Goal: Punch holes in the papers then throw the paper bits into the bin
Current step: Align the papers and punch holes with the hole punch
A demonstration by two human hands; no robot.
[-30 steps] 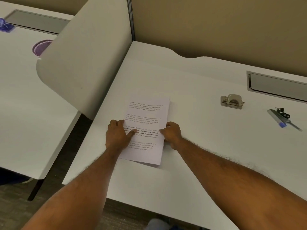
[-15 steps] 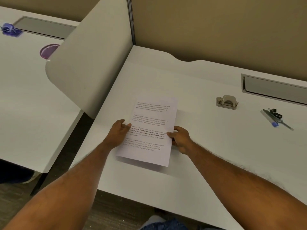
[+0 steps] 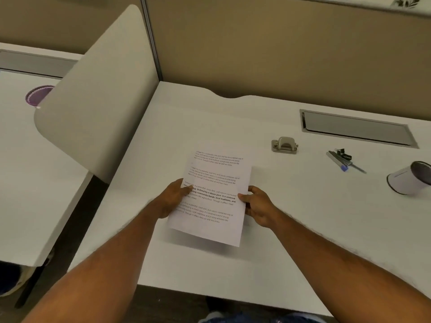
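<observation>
Printed white papers (image 3: 213, 183) are held by both long edges just above the white desk (image 3: 291, 229), near end lifted with a shadow beneath. My left hand (image 3: 172, 197) grips the left edge, thumb on top of the text. My right hand (image 3: 255, 205) pinches the right edge. A small metal hole punch (image 3: 284, 145) sits on the desk beyond the papers, to the right. A small white bin (image 3: 409, 178) lies tipped on its side at the far right edge.
A pen and black clips (image 3: 342, 158) lie between the punch and the bin. A metal cable tray (image 3: 356, 129) is set in the desk at the back right. A curved divider panel (image 3: 98, 94) stands on the left; behind it a purple object (image 3: 37, 95) rests on the neighbouring desk.
Both hands went from pressing the papers flat to gripping the edges and lifting them off the desk. The view tilted up and right, bringing the white bin into sight.
</observation>
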